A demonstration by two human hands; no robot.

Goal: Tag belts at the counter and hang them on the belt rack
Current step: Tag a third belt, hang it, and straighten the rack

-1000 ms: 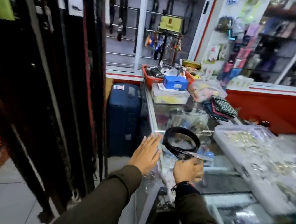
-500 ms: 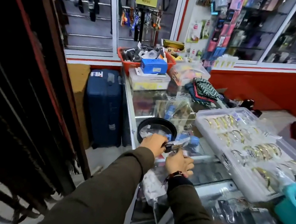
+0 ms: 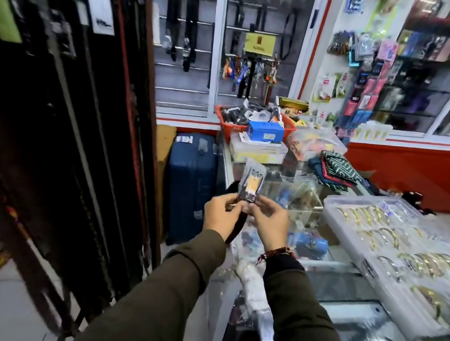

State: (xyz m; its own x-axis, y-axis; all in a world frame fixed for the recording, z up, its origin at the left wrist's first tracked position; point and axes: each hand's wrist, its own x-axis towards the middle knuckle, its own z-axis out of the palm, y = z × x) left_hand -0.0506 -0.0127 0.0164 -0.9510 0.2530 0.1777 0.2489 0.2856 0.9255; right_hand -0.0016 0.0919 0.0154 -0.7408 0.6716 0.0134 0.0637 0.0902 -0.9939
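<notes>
Black belt (image 3: 238, 225) with plastic-wrapped buckle (image 3: 251, 185), pinched by both hands.

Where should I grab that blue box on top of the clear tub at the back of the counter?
Take the blue box by its two short ends, coming from above. It lies flat on the clear tub, top face open, while the red basket crowds its back and left, so a side approach looks cramped.
</notes>
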